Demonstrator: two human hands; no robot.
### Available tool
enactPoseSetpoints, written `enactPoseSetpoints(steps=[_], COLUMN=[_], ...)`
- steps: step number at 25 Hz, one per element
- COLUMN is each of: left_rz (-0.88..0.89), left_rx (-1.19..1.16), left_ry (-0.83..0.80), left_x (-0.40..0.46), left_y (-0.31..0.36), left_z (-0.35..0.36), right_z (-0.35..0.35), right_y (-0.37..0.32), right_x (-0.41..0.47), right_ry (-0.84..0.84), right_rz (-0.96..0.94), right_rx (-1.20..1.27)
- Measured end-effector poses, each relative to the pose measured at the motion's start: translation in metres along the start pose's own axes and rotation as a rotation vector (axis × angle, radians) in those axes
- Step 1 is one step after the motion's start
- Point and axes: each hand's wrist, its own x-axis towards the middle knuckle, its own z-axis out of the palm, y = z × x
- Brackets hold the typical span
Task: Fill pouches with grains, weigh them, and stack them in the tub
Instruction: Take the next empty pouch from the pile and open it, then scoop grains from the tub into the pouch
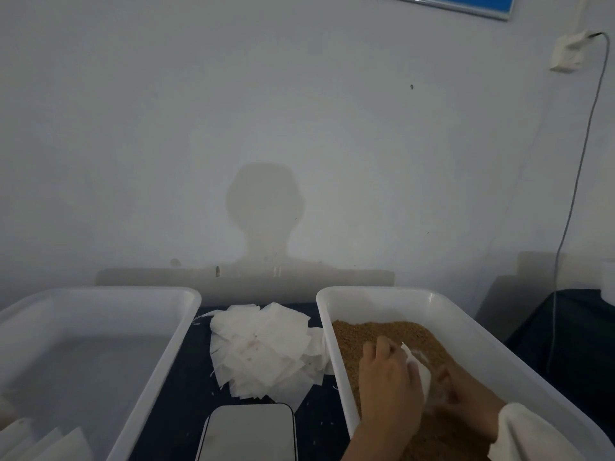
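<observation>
Both hands are inside the white tub (466,322) on the right, over the brown grains (376,331). My left hand (387,380) grips a small white pouch (420,366) by its upper edge. My right hand (461,392) is blurred, lies against the grains just right of the pouch and touches it; I cannot tell whether it grips anything. A loose pile of empty white pouches (266,351) lies on the dark table between the two tubs. A flat scale (249,432) with a shiny plate sits at the near edge, in front of the pile.
A second white tub (173,334) stands on the left, with a few white pouches (50,444) in its near corner. The wall rises right behind the table. A cable (572,227) hangs from a wall socket at the right, above a dark covered surface.
</observation>
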Motion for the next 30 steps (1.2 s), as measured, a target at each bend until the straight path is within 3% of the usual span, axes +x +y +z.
enactPoseSetpoints(steps=[5,9,15,18,23,30], left_rz=[-0.1,-0.143,-0.039,-0.058,-0.045,-0.014], left_rx=[-0.064,-0.083,-0.001,-0.006,0.03,0.043], left_ry=[-0.061,-0.004,-0.109,-0.112,-0.105,0.084], left_x=[0.003,0.008,0.009,0.009,0.007,0.008], left_y=[0.0,-0.005,-0.023,-0.025,-0.025,-0.022], left_z=[-0.004,-0.009,-0.012,-0.01,-0.01,-0.012], right_z=[-0.005,-0.033,-0.093,-0.089,-0.052,-0.032], right_y=[-0.004,0.004,0.008,0.006,-0.001,0.021], right_x=[-0.004,-0.006,-0.016,-0.008,0.016,0.024], right_ry=[0.017,0.149,-0.02,0.026,0.046,0.03], right_rz=[-0.049,-0.054,-0.039,-0.057,-0.096,-0.12], right_rx=[-0.031,-0.009,-0.631,-0.847,-0.807,-0.373])
